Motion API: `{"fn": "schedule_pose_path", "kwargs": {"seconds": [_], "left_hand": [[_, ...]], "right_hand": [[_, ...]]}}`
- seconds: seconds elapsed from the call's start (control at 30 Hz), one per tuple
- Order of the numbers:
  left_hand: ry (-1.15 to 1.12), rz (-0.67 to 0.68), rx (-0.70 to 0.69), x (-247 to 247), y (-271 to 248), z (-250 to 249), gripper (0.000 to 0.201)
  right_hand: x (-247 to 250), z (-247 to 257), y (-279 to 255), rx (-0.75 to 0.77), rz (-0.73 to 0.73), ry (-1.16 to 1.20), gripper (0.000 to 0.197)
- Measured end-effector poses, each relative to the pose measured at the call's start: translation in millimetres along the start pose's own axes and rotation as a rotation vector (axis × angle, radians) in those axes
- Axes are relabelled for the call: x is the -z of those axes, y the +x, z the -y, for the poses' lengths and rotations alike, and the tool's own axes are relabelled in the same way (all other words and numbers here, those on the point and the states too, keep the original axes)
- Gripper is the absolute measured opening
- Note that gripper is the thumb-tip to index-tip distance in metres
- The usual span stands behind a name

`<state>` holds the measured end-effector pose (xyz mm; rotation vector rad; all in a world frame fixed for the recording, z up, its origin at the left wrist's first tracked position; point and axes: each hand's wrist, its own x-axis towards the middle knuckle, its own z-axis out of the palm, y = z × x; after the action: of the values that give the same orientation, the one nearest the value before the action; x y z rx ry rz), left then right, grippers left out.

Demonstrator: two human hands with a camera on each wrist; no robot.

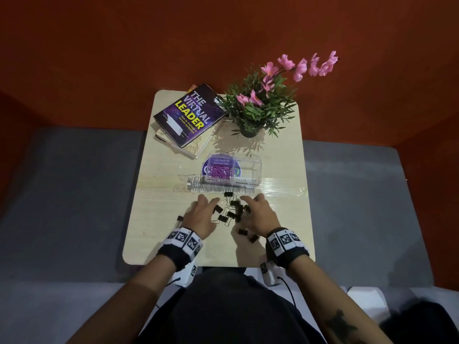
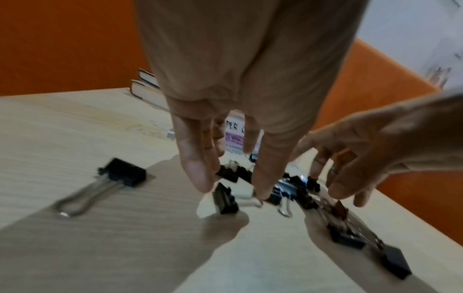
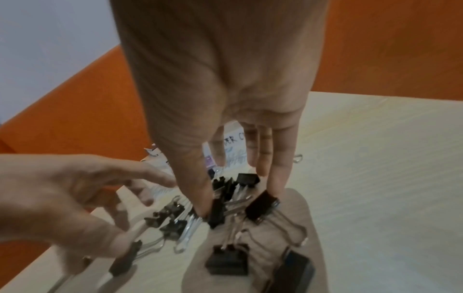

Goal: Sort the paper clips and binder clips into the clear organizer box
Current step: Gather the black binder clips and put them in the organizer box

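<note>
A clear organizer box stands mid-table; purple paper clips fill its left compartment, and the right one looks bare. Several black binder clips lie in a loose pile in front of it. My left hand and right hand flank the pile, fingers spread and straight, tips down among the clips. In the left wrist view my left hand touches clips without gripping. In the right wrist view my right hand has its thumb against a clip. One clip lies apart at the left.
Two more clips lie by my right wrist. The box's clear lid lies flat in front of it. Stacked books and a potted plant with pink flowers stand at the back of the small wooden table.
</note>
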<state>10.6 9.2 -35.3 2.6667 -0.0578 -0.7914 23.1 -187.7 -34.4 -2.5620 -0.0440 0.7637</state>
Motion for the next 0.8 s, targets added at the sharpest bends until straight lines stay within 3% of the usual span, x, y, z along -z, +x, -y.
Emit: {"fn": "schedule_pose_path", "kwargs": {"seconds": [0.13,0.2,0.27,0.5,0.63,0.7,0.8], "left_hand": [[-0.018,-0.110,0.271,20,-16,34,0.076],[-0.085,-0.073,0.414,22,-22,47,0.071],[-0.171,-0.036,0.446,16,-22,48,0.071],[-0.209,-0.002,0.114,-10,-10,2,0.074],[-0.055,0.031,0.108,-1,1,-5,0.103],[0.060,0.085,0.069,6,8,-6,0.120],[0.175,0.175,-0.044,11,20,-11,0.132]], "right_hand": [[13,-21,-2,-0.164,-0.188,0.046,0.050],[15,-23,0,-0.234,-0.180,0.094,0.036],[10,-17,3,-0.217,-0.135,0.108,0.032],[-12,5,2,0.002,0.039,0.079,0.066],[-3,-9,-13,-0.030,0.000,-0.061,0.101],[-4,-11,-23,-0.059,0.077,-0.146,0.118],[-18,-7,-24,-0.053,0.096,-0.170,0.114]]}}
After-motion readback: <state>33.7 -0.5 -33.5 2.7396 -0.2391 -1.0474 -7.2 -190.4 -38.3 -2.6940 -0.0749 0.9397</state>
